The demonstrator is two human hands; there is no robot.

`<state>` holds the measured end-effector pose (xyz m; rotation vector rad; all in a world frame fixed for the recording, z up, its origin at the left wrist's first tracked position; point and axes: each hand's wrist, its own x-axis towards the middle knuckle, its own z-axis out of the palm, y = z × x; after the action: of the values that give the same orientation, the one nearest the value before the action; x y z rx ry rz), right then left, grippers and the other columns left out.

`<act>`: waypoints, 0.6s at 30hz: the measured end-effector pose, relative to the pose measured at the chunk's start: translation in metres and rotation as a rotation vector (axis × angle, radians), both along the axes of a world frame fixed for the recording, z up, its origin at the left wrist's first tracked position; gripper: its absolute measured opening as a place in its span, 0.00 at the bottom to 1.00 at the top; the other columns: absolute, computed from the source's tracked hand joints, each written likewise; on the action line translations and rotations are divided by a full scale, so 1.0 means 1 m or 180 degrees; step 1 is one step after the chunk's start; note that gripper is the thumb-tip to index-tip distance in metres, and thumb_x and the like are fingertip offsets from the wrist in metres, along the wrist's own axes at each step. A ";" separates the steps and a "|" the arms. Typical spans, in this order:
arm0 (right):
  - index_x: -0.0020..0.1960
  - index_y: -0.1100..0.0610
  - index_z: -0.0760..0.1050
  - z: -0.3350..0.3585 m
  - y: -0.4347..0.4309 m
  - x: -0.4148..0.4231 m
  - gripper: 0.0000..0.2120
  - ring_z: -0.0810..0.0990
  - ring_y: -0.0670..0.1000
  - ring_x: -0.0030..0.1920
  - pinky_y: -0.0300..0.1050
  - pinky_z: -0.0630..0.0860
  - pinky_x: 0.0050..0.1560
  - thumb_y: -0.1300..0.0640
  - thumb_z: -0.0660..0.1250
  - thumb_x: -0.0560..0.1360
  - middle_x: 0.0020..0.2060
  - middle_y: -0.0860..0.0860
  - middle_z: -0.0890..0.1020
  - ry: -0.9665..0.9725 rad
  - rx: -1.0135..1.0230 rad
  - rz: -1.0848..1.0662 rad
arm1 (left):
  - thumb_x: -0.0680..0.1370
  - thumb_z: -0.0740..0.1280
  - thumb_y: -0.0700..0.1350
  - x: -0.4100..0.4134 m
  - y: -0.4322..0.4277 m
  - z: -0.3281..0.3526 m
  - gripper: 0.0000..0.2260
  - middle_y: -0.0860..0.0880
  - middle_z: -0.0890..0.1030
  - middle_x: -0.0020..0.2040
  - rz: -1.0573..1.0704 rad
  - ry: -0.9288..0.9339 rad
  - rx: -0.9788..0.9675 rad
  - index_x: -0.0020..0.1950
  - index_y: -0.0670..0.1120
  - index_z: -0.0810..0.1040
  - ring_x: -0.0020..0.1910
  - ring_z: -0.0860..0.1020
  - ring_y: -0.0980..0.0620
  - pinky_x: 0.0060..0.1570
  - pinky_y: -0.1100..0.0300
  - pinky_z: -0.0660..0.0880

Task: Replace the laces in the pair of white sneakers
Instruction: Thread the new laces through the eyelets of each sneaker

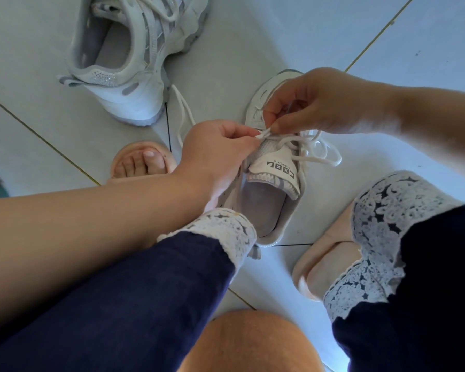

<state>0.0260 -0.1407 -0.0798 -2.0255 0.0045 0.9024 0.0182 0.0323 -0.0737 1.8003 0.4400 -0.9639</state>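
left hand (215,154) and right hand (320,103) pinch the lace (323,154) of the sneaker (261,208), toe pointing away.

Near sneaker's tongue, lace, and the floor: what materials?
The tongue looks like woven mesh fabric, matte, with a smooth printed label patch. The lace: flat woven textile, probably cotton or polyester; limp loops. The floor: likely glazed ceramic tile; glossy sheen, grout lines.

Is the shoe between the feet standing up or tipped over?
Standing up. The sneaker rests sole-down on the floor, its opening facing up so the grey insole shows. Left hand and right hand pinch its lace.
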 end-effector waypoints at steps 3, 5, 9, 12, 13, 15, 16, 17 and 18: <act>0.40 0.50 0.80 -0.001 0.001 0.002 0.03 0.74 0.38 0.31 0.29 0.71 0.35 0.57 0.71 0.68 0.29 0.41 0.78 0.0225 0.0072 -0.0078 | 0.71 0.71 0.38 0.000 0.001 0.000 0.05 0.43 0.83 0.40 0.0086 0.0099 -0.0053 0.38 0.47 0.82 0.42 0.81 0.45 0.49 0.48 0.79; 0.38 0.51 0.80 -0.002 0.006 0.002 0.04 0.74 0.39 0.30 0.31 0.71 0.35 0.59 0.72 0.67 0.28 0.42 0.78 0.0279 -0.0007 -0.0159 | 0.71 0.71 0.37 -0.001 0.002 0.000 0.04 0.44 0.84 0.39 0.0161 0.0198 -0.0135 0.39 0.46 0.82 0.41 0.81 0.47 0.48 0.50 0.80; 0.35 0.51 0.80 -0.003 0.016 0.001 0.06 0.73 0.36 0.27 0.26 0.69 0.27 0.59 0.74 0.64 0.26 0.40 0.77 0.0080 -0.0341 -0.0206 | 0.70 0.72 0.37 -0.002 0.002 -0.001 0.05 0.44 0.83 0.39 0.0247 0.0298 -0.0178 0.37 0.46 0.81 0.41 0.81 0.47 0.49 0.48 0.79; 0.34 0.50 0.79 -0.003 0.021 -0.005 0.07 0.73 0.34 0.27 0.24 0.68 0.27 0.60 0.75 0.63 0.24 0.38 0.77 0.0054 -0.0333 -0.0384 | 0.70 0.72 0.37 -0.002 0.003 -0.002 0.05 0.39 0.82 0.42 0.0277 0.0321 -0.0107 0.35 0.44 0.79 0.44 0.81 0.40 0.50 0.44 0.78; 0.34 0.50 0.79 -0.002 0.022 -0.006 0.08 0.73 0.33 0.27 0.24 0.68 0.27 0.61 0.75 0.63 0.24 0.36 0.76 0.0044 -0.0328 -0.0411 | 0.70 0.72 0.36 -0.002 0.004 -0.003 0.05 0.37 0.82 0.43 0.0283 0.0334 -0.0098 0.35 0.43 0.79 0.46 0.80 0.37 0.51 0.43 0.78; 0.33 0.50 0.79 -0.001 0.025 -0.007 0.09 0.73 0.32 0.28 0.23 0.67 0.28 0.62 0.75 0.63 0.23 0.33 0.75 -0.0023 -0.0346 -0.0406 | 0.70 0.71 0.36 -0.002 0.006 -0.004 0.05 0.38 0.83 0.41 0.0306 0.0442 -0.0149 0.35 0.42 0.79 0.44 0.81 0.38 0.48 0.48 0.80; 0.33 0.49 0.78 0.000 0.025 -0.007 0.09 0.73 0.31 0.29 0.22 0.66 0.29 0.61 0.75 0.63 0.24 0.32 0.75 -0.0048 -0.0355 -0.0409 | 0.71 0.71 0.35 -0.001 0.008 -0.005 0.05 0.41 0.83 0.38 0.0366 0.0573 -0.0245 0.36 0.42 0.78 0.40 0.82 0.43 0.43 0.52 0.81; 0.33 0.49 0.78 0.001 0.025 -0.007 0.09 0.72 0.30 0.29 0.22 0.66 0.29 0.61 0.75 0.63 0.25 0.33 0.76 -0.0061 -0.0363 -0.0422 | 0.71 0.70 0.34 0.002 0.009 -0.004 0.04 0.43 0.83 0.35 0.0469 0.0736 -0.0386 0.36 0.41 0.78 0.36 0.82 0.47 0.39 0.57 0.81; 0.32 0.48 0.78 0.001 0.025 -0.007 0.09 0.72 0.30 0.29 0.22 0.66 0.29 0.61 0.75 0.63 0.25 0.36 0.76 -0.0070 -0.0386 -0.0434 | 0.71 0.69 0.34 0.004 0.010 -0.003 0.03 0.44 0.83 0.34 0.0584 0.0909 -0.0534 0.38 0.39 0.78 0.34 0.82 0.49 0.36 0.59 0.80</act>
<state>0.0191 -0.1156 -0.0790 -2.1189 0.1872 0.8106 0.0219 0.0420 -0.0766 1.4501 0.6696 -1.0979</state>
